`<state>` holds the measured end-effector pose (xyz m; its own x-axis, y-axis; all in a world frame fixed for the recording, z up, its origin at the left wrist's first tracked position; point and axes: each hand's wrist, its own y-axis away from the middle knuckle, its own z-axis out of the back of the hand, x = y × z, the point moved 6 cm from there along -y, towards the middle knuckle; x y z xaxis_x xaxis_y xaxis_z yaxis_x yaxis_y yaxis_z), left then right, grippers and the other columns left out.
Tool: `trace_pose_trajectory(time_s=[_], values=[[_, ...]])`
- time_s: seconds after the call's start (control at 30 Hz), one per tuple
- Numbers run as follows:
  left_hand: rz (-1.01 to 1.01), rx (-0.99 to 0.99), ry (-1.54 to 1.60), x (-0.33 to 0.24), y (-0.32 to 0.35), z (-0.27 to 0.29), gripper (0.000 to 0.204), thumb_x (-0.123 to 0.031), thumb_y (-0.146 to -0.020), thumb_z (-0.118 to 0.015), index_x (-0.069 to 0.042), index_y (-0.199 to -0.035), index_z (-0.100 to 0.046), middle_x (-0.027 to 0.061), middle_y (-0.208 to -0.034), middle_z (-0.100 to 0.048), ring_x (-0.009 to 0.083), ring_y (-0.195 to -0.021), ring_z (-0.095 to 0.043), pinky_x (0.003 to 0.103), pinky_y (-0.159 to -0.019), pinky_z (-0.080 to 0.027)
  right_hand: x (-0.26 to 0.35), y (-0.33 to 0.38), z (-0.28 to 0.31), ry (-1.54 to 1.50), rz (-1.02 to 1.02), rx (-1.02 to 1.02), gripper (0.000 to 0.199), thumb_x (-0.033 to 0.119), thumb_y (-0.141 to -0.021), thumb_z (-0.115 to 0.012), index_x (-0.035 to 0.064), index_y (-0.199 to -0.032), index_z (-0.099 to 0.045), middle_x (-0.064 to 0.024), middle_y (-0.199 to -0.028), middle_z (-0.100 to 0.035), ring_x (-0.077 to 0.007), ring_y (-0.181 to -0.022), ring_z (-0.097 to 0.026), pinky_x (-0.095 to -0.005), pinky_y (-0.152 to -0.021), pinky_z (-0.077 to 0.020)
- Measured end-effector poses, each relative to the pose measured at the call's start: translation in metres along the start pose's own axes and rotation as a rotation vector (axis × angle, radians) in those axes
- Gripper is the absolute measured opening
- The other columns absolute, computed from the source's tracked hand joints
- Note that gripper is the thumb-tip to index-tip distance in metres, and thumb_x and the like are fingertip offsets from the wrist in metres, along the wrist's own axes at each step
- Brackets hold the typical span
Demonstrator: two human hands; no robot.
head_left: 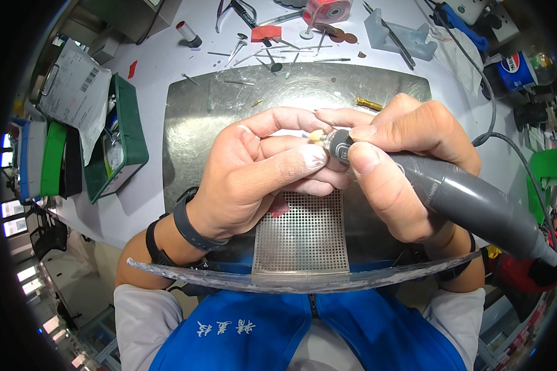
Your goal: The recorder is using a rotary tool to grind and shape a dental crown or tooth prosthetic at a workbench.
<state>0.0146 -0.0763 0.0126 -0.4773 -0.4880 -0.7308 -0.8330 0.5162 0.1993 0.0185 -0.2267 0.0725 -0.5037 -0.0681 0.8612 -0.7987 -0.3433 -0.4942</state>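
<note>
Over the metal work plate, my left hand [247,164] pinches a small cream-coloured dental crown [317,136] between thumb and fingers. White dust coats these fingertips. My right hand [414,133] is wrapped round a dark grey rotary handpiece [476,201], held like a pen and slanting down to the right. The handpiece's tip end meets the crown between both hands; whether the bur touches it I cannot tell. Below the hands lies a perforated metal grille [300,238], with a scrap of red paper [279,206] at its upper left.
A transparent shield's edge [303,283] crosses in front of my body. Burs and polishing discs [275,67] lie scattered behind the metal plate [192,139], near a clear holder [397,38]. A green bin [127,133] stands left. The handpiece's cable [526,161] loops at the right.
</note>
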Motion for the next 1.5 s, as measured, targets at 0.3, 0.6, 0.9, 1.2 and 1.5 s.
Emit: trace_pose_trajectory(time_s=[0.3, 0.6, 0.9, 1.2, 1.5], values=[[0.002, -0.02, -0.045, -0.0016, 0.0008, 0.001, 0.028, 0.001, -0.094, -0.058, 0.007, -0.121, -0.05, 0.0231, -0.106, -0.068, 0.0257, -0.094, -0.071, 0.033, -0.083, -0.06, 0.0008, -0.0001, -0.0038, -0.131, -0.058, -0.021, 0.008, -0.004, -0.086, -0.056, -0.0009, -0.092, -0.051, -0.0101, -0.078, -0.055, -0.0143, -0.073, -0.058, -0.0544, -0.098, -0.0503], [-0.028, 0.077, -0.04, -0.0025, 0.0008, 0.0024, 0.028, -0.002, -0.095, -0.056, 0.006, -0.122, -0.049, 0.0221, -0.106, -0.068, 0.0263, -0.094, -0.071, 0.033, -0.082, -0.06, -0.0035, 0.0013, -0.0042, -0.236, -0.065, -0.061, 0.009, -0.003, -0.087, -0.056, 0.0005, -0.094, -0.052, -0.0098, -0.078, -0.057, -0.0136, -0.071, -0.057, -0.0553, -0.098, -0.0499], [-0.029, 0.014, -0.022, -0.0003, 0.0009, 0.0011, 0.029, -0.001, -0.095, -0.056, 0.006, -0.123, -0.048, 0.0227, -0.107, -0.068, 0.026, -0.096, -0.07, 0.033, -0.084, -0.059, -0.001, 0.0002, -0.0028, -0.091, 0.023, 0.007, 0.01, -0.001, -0.088, -0.057, 0.0014, -0.097, -0.054, -0.009, -0.079, -0.058, -0.0124, -0.071, -0.056, -0.0552, -0.099, -0.0491], [-0.038, 0.0, -0.065, -0.0008, 0.0009, 0.0029, 0.028, 0.001, -0.094, -0.057, 0.006, -0.121, -0.05, 0.0226, -0.105, -0.068, 0.025, -0.094, -0.071, 0.033, -0.083, -0.06, -0.003, -0.0001, -0.0032, -0.146, -0.035, -0.024, 0.009, 0.0, -0.088, -0.057, 0.0017, -0.094, -0.051, -0.0094, -0.078, -0.057, -0.0133, -0.072, -0.057, -0.0557, -0.098, -0.0488], [-0.028, 0.051, -0.049, -0.0031, 0.0018, 0.0017, 0.027, 0.0, -0.095, -0.056, 0.006, -0.121, -0.05, 0.022, -0.104, -0.069, 0.0247, -0.092, -0.071, 0.033, -0.081, -0.06, -0.0051, 0.0018, -0.0049, -0.262, -0.074, -0.051, 0.009, 0.0, -0.088, -0.057, 0.0025, -0.094, -0.051, -0.009, -0.08, -0.057, -0.013, -0.073, -0.057, -0.0563, -0.1, -0.0476]])
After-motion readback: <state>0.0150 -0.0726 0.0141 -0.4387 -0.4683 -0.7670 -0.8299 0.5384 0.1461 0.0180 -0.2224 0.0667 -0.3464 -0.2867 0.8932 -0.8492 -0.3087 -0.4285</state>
